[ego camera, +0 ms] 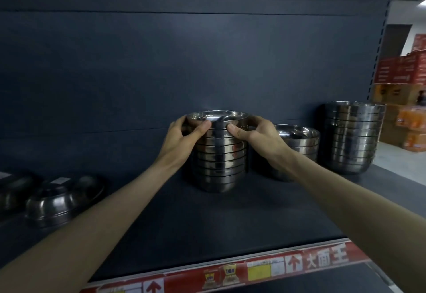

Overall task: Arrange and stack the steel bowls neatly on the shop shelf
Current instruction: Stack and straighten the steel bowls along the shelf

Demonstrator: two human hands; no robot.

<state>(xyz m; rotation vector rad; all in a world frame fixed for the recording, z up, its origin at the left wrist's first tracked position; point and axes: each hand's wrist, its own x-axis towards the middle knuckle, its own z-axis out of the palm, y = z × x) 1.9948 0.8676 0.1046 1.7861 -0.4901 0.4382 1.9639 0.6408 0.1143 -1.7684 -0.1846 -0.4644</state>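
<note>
At frame centre on the shelf (207, 223), the stack of steel bowls (219, 156) is clasped near its top by the left hand (182, 140) and right hand (260, 138), fingers curled round, thumbs pressed in front; judged rigid, slippery and heavy, it is better held lower.

- Bowl stack (219, 154) between the left hand (184, 136) and right hand (260, 136): mirror-bright silver, ringed with dark horizontal bands.
- Shelf board (207, 219) under both hands: plain charcoal.
- Back panel (184, 62) beyond the hands: slate blue-grey.
- Price strip (253, 272) nearer than the hands: red, with white arrow squares and yellow tags.
- Cartons (401, 71) far right of the right hand: red and orange.
</note>
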